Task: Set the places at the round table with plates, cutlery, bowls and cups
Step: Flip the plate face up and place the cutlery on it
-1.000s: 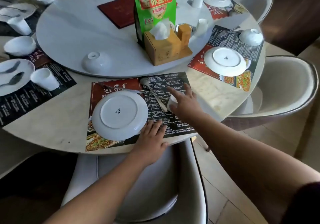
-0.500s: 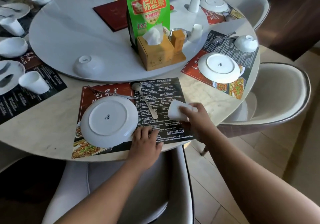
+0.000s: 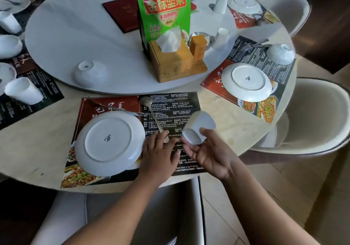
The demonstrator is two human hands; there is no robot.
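Note:
My right hand holds a white cup tilted in the air over the near placemat, its base toward me. My left hand lies flat on the placemat, fingers spread beside an upside-down white plate. The fingertips touch the handle end of a spoon lying on the mat. A fork rests above the plate. An upside-down white bowl sits on the turntable beyond.
A green snack bag and wooden tissue box stand on the turntable, with two cups. To the right lies another place with plate, bowl and cutlery. Set places lie at the left edge. Cream chairs ring the table.
My right hand lifted the cup off the placemat and turned it, drawing it nearer to me. My left hand stayed flat on the mat.

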